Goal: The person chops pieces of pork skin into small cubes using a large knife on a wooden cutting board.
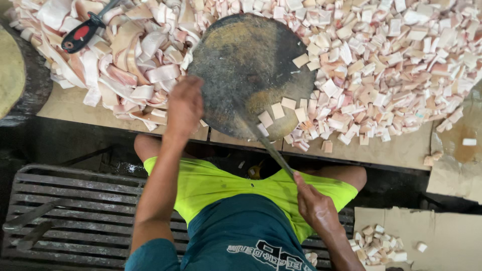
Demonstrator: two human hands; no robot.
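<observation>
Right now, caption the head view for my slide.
Left hand steadies round dark chopping block; right hand holds long knife beside cubed pale pork fat.

The right hand hides the knife handle; meat piles run off-frame.

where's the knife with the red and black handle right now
In the head view it lies at the upper left: the red-and-black-handled knife rests on the pile of uncut strips, left of the round chopping block.

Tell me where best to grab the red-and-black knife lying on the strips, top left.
Grip the knife by its red-and-black handle, probably coming from the lower left: the handle end points that way and lies exposed on the strips, while the blade runs up-right out of frame.
</observation>
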